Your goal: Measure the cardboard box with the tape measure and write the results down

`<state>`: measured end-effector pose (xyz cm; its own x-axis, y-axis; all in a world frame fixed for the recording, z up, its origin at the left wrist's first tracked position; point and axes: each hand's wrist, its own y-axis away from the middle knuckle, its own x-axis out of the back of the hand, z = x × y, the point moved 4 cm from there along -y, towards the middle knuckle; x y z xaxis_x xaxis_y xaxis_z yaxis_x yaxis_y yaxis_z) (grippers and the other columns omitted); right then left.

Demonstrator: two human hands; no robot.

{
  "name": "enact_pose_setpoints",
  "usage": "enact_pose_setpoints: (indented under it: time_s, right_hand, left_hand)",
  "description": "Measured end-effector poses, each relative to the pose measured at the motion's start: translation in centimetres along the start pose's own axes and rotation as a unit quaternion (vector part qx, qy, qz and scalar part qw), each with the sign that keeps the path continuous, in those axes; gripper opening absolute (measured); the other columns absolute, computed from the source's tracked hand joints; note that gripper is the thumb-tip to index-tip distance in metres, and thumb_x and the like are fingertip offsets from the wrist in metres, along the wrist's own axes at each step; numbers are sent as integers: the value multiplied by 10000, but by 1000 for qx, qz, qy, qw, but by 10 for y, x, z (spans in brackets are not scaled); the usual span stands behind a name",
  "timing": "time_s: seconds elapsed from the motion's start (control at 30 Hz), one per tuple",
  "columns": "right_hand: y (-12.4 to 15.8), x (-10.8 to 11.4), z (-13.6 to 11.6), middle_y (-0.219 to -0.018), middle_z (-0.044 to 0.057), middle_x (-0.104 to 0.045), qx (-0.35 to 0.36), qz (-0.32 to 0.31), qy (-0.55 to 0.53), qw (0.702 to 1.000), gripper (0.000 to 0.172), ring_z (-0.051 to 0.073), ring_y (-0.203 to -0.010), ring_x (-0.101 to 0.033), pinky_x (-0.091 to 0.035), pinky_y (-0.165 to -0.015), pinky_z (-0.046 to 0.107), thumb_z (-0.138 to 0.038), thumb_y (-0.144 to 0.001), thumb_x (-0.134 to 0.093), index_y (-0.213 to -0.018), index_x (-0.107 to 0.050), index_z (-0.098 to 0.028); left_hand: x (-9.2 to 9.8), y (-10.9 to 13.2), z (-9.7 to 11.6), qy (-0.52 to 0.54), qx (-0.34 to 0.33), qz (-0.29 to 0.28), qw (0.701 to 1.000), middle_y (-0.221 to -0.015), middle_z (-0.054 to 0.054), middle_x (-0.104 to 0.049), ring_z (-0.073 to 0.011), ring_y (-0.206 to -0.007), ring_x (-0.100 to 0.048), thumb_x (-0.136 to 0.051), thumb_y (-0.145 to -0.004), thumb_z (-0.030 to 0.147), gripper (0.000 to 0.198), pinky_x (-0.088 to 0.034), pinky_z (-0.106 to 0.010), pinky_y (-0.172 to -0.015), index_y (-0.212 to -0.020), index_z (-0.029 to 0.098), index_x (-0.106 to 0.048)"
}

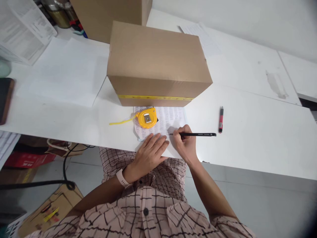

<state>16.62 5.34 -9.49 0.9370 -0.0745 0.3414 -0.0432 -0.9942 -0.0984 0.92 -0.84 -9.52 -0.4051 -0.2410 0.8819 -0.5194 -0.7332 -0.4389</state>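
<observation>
Plaid shirt (146, 216) fabric lies nearest the camera; past it, at the edge of the desk (260, 132), the person's right hand (186, 142) has its fingers clamped on a black pen (201, 134), tip down at a written sheet (177, 115). That sheet lies flat on the desk before a cardboard box (158, 59). The left hand (150, 155) rests palm down, fingers stretched out and slightly parted, on the sheet's near edge. For neat writing, it should probably press just enough to stop the paper sliding, while the pen wants a light grip. A yellow tape measure (147, 118) on the sheet may help weight it but covers some lines.
</observation>
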Motion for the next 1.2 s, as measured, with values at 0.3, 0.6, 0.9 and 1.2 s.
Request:
enact_pose_setpoints:
  time_s: [0.3, 0.6, 0.9, 1.2]
  right_hand:
    - [1, 0, -1, -623, -66, -454, -9, 17, 8, 1000, 211, 103, -566, -410, -349, -561, 285, -248, -896, -576, -735, -441, -240]
    - [-1, 2, -3, -607, -65, -446, -10, 21, 10, 1000, 220, 104, -561, -401, -340, -556, 283, -233, -881, -577, -713, -435, -237]
    - [-1, 16, 1, -654, -46, -477, 4, 105, 82, 991, 192, 125, -579, -439, -358, -549, 280, -291, -926, -563, -778, -449, -244]
    - [-34, 33, 10, -968, 114, -592, 177, 24, 439, 880, 370, 259, -892, -487, -409, -758, 386, -46, -862, -401, -1109, -620, -212]
  left_hand:
    - [-1, 1, 0, -1, 0, -2, 1000, -1376, -114, -655, -297, -1301, -577, -550, -994, 455, 459, -424, -469, -1144, -1290, 111, -616]
    - [0, 1, 0, 1, -1, -3, 1000, -1377, -120, -653, -300, -1302, -576, -548, -996, 445, 451, -425, -473, -1147, -1293, 111, -612]
    - [-3, 2, 0, 38, 4, -1, 999, -1375, -137, -648, -315, -1303, -573, -597, -971, 430, 464, -444, -504, -1132, -1315, 118, -583]
    - [47, -18, -41, 171, 102, 139, 970, -1196, -87, -687, -240, -1170, -616, -647, -951, 273, 215, -526, -454, -1006, -1153, 204, -620]
